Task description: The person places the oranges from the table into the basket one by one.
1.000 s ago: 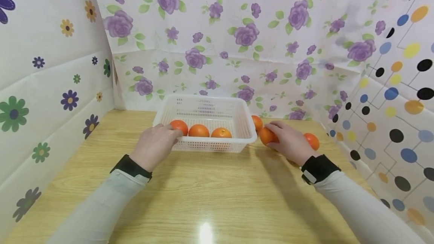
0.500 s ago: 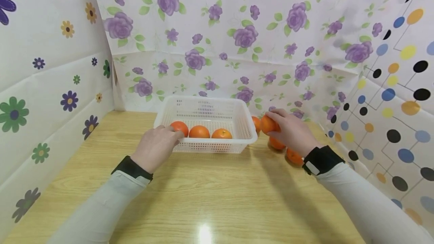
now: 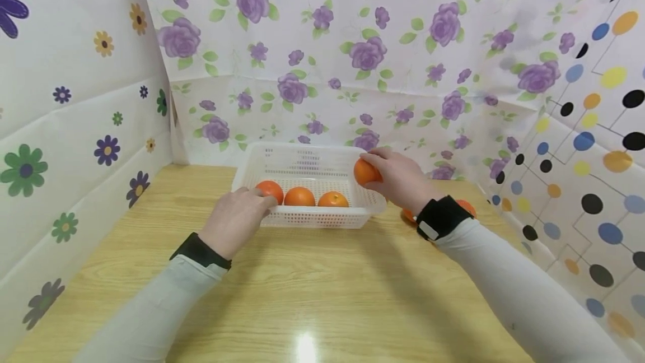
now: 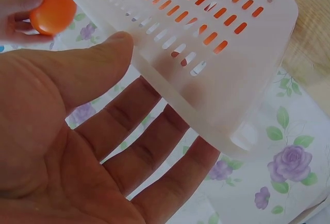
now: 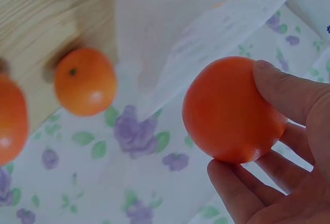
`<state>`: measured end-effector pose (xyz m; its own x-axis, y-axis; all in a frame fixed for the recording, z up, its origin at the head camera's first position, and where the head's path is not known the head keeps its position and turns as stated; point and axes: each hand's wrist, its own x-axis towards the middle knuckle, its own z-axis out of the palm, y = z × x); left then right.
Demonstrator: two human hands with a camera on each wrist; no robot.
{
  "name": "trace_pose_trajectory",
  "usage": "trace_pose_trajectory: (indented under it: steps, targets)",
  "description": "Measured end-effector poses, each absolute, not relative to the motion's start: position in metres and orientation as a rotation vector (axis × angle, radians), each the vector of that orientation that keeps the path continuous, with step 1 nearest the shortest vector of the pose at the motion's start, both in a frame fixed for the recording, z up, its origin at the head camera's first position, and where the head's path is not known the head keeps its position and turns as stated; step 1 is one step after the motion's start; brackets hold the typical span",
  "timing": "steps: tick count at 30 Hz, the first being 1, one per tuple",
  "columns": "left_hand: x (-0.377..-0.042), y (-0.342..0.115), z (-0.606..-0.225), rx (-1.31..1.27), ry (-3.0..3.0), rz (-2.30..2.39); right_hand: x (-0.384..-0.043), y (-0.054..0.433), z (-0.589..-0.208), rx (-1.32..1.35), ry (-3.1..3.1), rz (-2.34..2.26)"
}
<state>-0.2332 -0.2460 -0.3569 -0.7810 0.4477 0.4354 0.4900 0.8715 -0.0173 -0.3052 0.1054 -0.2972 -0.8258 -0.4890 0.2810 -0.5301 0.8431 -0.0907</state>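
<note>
A white perforated plastic basket (image 3: 312, 219) stands on the table, with three oranges (image 3: 299, 196) in a row along its front side. My left hand (image 3: 235, 218) holds the basket's front left rim; in the left wrist view the thumb lies on one side of the rim (image 4: 170, 92) and the fingers reach past the other. With my right hand (image 3: 400, 179) I grip another orange (image 3: 366, 172) between thumb and fingers, up over the basket's right end. The right wrist view shows this orange (image 5: 232, 110) raised clear of the table.
More oranges (image 3: 466, 206) lie on the wooden table (image 3: 302, 279) right of the basket, partly hidden by my right hand and wrist. Flowered cloth (image 3: 322, 71) hangs behind, and patterned cloths bound the left and right sides.
My right hand has lifted an orange off the table and carried it left, over the basket's right end. The left hand stays on the rim.
</note>
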Motion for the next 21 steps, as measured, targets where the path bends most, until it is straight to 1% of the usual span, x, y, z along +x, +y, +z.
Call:
trace_pose_trajectory:
  steps: [10, 21]
  targets:
    - [-0.234, -0.242, -0.356, -0.674, -2.649, -0.118, -0.325, 0.057, -0.298, 0.852, -2.778, 0.190]
    - [-0.230, -0.242, -0.356, -0.716, -2.575, -0.107, -0.342, 0.009, -0.304, 0.891, -2.840, 0.173]
